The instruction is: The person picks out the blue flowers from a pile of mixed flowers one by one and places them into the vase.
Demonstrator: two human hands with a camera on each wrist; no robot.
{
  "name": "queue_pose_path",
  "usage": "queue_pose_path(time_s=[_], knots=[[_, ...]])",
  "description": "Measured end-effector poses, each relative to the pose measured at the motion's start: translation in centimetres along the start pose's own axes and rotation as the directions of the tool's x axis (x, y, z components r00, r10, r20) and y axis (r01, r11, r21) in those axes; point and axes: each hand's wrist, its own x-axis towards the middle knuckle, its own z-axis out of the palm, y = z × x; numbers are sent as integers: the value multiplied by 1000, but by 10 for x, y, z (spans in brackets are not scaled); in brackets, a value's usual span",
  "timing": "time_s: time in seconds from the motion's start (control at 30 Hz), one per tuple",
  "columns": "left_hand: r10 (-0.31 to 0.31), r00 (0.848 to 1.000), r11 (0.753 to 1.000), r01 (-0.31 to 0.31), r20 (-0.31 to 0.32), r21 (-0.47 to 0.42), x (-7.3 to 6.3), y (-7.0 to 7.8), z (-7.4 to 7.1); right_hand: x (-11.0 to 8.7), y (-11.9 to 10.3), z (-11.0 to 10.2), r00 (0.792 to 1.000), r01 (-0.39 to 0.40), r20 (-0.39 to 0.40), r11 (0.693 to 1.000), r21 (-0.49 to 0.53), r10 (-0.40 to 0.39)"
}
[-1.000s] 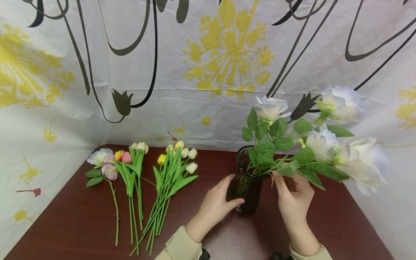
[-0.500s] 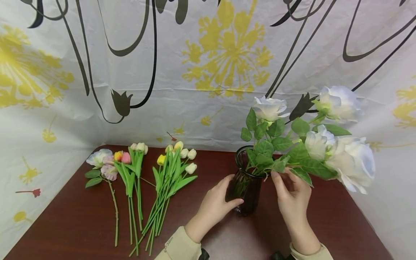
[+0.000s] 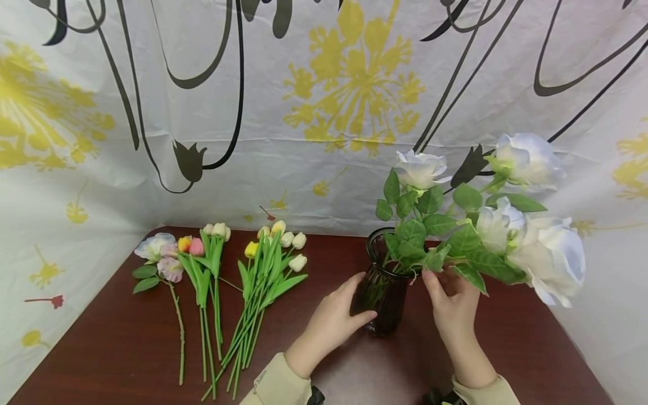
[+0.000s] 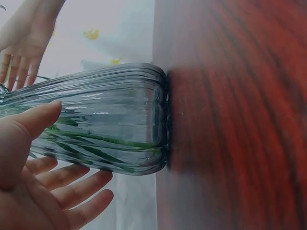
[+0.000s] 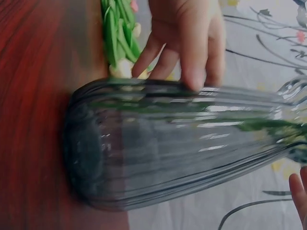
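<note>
A dark, see-through ribbed glass vase (image 3: 387, 301) stands upright on the table. Several white roses with faint blue edges lean out of its mouth, the lowest rose (image 3: 549, 256) tilting far right. My left hand (image 3: 331, 320) holds the vase's left side, with thumb in front and fingers (image 4: 72, 177) round behind. Beside the rim on the right is my right hand (image 3: 455, 315), its thumb by the glass and its fingers partly hidden under the leaves (image 3: 435, 259). The left wrist view shows those right fingers (image 4: 21, 69) extended near the vase's neck.
On the left of the brown table (image 3: 126, 343) lie a bunch of white and yellow tulips (image 3: 263, 292), a smaller tulip bunch (image 3: 205, 275) and a stem with blue and pink blooms (image 3: 162, 256). A printed white cloth (image 3: 304, 185) hangs behind the table.
The lowest rose has shifted left towards the vase and then stayed nearly in place. My right hand has moved slightly left, closer to the rim. My left hand stays on the vase.
</note>
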Motion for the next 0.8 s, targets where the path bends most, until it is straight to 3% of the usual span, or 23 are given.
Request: queue_pose_path(time_s=[0.07,0.17,0.3,0.4,0.5,0.57,0.8], knots=[[-1,1000,1000,1,8,6,0,0,-1,0,5,-1,1000,4,20,1000,2,-4],[7,1000,1000,-7,18,18,0,-1,-3,-1,13,-4,998,1,55,995,-96,5],[8,999,1000,-9,40,26,0,-4,-6,0,24,-7,991,10,133,997,-78,1],[2,998,1000,-3,58,25,-1,-5,-9,-1,26,-6,987,-36,152,998,-57,45],[10,998,999,-13,69,35,-1,-6,-12,-3,24,-5,981,-119,136,983,-139,138],[28,997,999,-31,66,45,-2,-6,-14,-5,23,-4,976,-134,144,974,-182,161],[36,997,998,-40,73,52,-4,-9,-30,-4,25,-1,968,-86,214,973,-214,132]])
